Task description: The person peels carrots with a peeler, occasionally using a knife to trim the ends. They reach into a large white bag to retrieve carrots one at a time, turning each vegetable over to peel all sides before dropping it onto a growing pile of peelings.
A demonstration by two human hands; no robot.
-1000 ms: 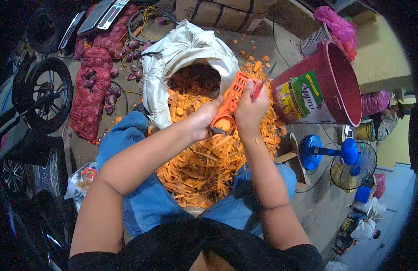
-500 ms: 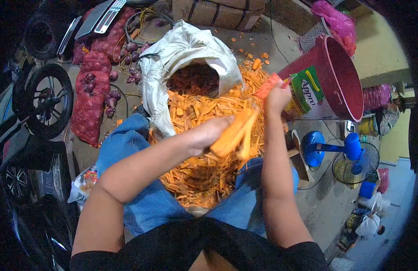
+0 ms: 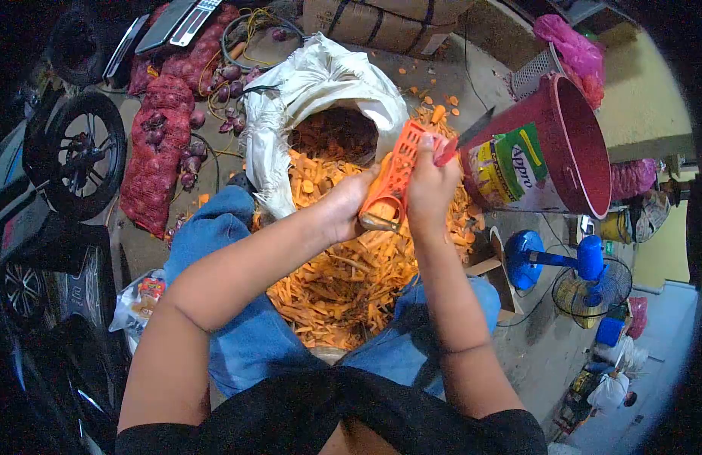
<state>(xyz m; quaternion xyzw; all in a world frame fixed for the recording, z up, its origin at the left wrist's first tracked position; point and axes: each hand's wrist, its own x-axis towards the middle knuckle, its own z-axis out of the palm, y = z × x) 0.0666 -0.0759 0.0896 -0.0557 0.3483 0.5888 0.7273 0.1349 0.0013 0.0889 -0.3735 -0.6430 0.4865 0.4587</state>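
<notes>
Grip of the left hand (image 3: 342,211): closed around a carrot (image 3: 380,218), whose cut end shows just below the fingers. Grip of the right hand (image 3: 430,189): closed on an orange lattice-framed peeler (image 3: 400,168) laid flat along the carrot. The same fist also pins a red-handled knife (image 3: 472,129), its blade pointing away toward the red bucket (image 3: 586,136). Both hands work above the lap, directly over a heap of orange peelings (image 3: 343,280) on the floor between the knees. Beyond the heap stands an open white sack (image 3: 320,83), with red-onion net bags (image 3: 157,152) to the left and a blue fan (image 3: 586,265) to the right.

Judged from this pose, the stroke goes best if the peeler stays flat on the carrot and runs its full length away from the holding fingers. The carrot should be turned slightly after each pass. Light, even pressure should keep the strips thin. The idle knife deserves attention: its tip should stay angled outward, clear of the left wrist. Holding the work over the heap lets the strips drop where the rest lie.
</notes>
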